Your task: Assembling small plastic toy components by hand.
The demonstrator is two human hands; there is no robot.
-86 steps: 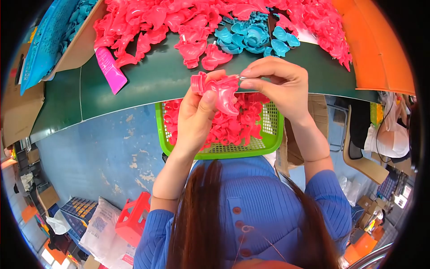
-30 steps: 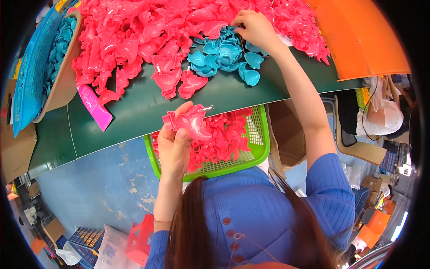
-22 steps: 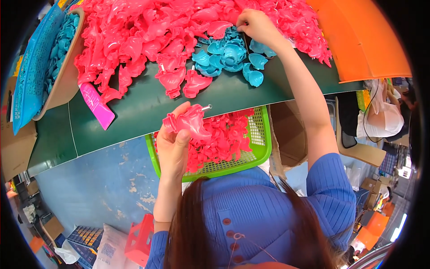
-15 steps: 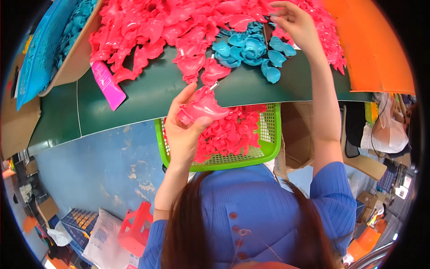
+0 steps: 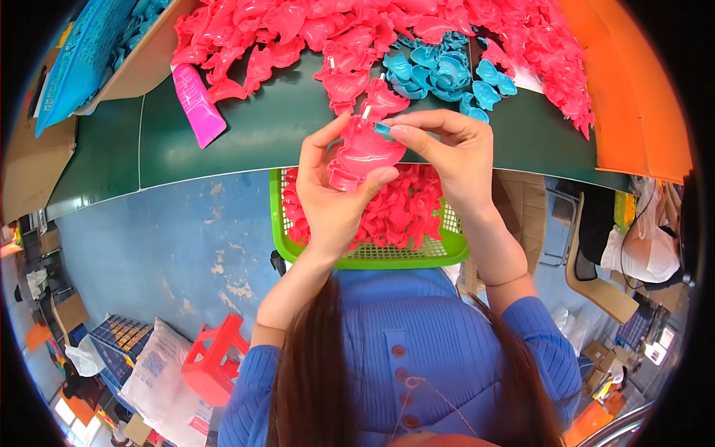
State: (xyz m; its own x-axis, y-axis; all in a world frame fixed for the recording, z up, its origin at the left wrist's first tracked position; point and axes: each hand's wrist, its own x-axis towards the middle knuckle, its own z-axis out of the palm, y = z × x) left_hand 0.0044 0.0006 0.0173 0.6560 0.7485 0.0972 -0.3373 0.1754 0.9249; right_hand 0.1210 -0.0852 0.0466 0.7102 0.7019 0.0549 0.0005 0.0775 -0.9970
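Observation:
My left hand (image 5: 331,186) is closed round a shiny pink curved plastic piece (image 5: 365,153), with a small pale metal pin standing up from its top edge. Close beside it, my right hand (image 5: 450,153) pinches a small blue plastic piece (image 5: 382,129) between thumb and finger, right at the pink piece's upper edge. Whether the two touch I cannot tell. Just beyond lie two more pink pieces with pins, one of them a pink piece (image 5: 345,88). A small heap of blue curved pieces (image 5: 439,71) sits on the green tabletop (image 5: 253,123).
A large pile of pink pieces (image 5: 283,30) covers the table's far side. A magenta tube (image 5: 197,104) lies at left, near a blue basket (image 5: 71,74). Below the table edge stands a green basket (image 5: 402,261) of pink parts. An orange sheet (image 5: 633,97) borders the right.
My right hand has come back from the far blue heap to my left hand, now pinching a small blue piece. The pink piece stays in my left hand, more upright.

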